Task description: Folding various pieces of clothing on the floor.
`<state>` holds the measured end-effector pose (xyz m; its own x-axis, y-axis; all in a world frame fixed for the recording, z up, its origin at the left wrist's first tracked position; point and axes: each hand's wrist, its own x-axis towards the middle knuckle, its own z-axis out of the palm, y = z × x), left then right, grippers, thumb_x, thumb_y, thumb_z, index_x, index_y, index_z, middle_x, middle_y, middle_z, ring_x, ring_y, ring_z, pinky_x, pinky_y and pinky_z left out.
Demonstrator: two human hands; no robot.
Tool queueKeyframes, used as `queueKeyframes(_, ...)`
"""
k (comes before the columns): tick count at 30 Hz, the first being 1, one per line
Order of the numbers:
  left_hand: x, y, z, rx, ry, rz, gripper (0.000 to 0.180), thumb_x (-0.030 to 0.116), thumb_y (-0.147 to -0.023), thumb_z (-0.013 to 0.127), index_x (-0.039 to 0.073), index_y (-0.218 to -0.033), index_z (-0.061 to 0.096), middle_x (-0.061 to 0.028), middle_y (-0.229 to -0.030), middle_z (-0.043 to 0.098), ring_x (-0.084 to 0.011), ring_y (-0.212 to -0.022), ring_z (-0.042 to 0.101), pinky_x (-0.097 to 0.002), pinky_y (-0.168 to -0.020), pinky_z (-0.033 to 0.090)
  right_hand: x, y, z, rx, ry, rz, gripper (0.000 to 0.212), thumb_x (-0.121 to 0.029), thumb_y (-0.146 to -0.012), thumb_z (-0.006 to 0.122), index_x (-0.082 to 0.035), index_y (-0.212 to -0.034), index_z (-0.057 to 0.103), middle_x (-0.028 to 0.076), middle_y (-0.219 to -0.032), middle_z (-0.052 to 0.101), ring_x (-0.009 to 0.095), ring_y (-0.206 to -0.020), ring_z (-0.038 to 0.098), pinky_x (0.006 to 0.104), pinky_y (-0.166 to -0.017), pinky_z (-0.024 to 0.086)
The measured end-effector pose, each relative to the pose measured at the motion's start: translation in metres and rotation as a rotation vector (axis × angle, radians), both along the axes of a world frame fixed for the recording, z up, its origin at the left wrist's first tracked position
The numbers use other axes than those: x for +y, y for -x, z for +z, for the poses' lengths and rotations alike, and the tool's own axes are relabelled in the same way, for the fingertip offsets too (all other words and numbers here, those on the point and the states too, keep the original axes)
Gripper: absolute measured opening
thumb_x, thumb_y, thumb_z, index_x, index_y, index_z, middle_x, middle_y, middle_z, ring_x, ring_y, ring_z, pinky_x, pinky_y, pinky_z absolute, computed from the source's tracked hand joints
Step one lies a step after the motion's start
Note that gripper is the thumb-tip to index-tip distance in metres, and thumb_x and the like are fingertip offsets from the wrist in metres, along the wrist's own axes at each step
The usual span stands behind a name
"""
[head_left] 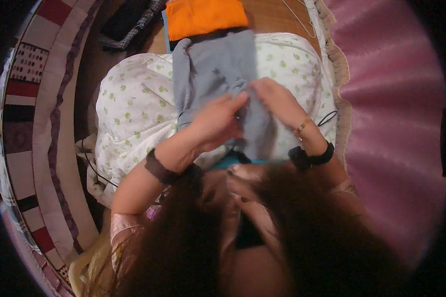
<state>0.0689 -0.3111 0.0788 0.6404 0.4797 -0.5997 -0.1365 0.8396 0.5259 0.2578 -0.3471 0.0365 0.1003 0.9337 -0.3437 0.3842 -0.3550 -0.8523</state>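
A grey garment, its exact kind unclear, lies lengthwise over a white cushion-like bundle printed with green apples. My left hand reaches across the garment's middle, thumb toward the right hand; its other fingers are partly hidden and blurred. My right hand is at the garment's right edge, fingers curled down and closed on the cloth. The garment's right side looks smeared by motion beneath that hand. Both wrists wear dark bands, and a thin bracelet circles the right one.
A folded orange cloth lies at the far end, beyond the grey garment. Dark and checked clothing is at the far left on the wooden surface. A patchwork cover borders the left, and a shiny pink cover hangs along the right.
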Motion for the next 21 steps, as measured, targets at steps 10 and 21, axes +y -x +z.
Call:
queueKeyframes(10, 0.005, -0.035, -0.018, 0.080, -0.037, -0.506, 0.061, 0.049, -0.089, 0.062, 0.001, -0.125, 0.050, -0.0126, -0.113, 0.051, -0.0303, -0.099, 0.058, -0.0459, -0.081, 0.056, -0.017, -0.016, 0.005, 0.251, -0.264, -0.053, 0.042, -0.043, -0.098, 0.049, -0.003, -0.102, 0.062, 0.001, -0.081, 0.057, 0.010, -0.073, 0.051, 0.0259, -0.068, 0.043)
queueKeyframes(21, 0.010, -0.023, -0.067, 0.353, -0.451, -0.279, 0.042, 0.032, -0.088, 0.068, 0.001, -0.113, 0.056, -0.0071, -0.087, 0.063, -0.0162, -0.070, 0.060, -0.0319, -0.056, 0.048, -0.012, -0.024, 0.024, 0.238, -0.024, 0.003, 0.034, -0.035, -0.096, 0.056, -0.003, -0.101, 0.065, 0.000, -0.079, 0.061, 0.006, -0.065, 0.055, 0.0219, -0.056, 0.045)
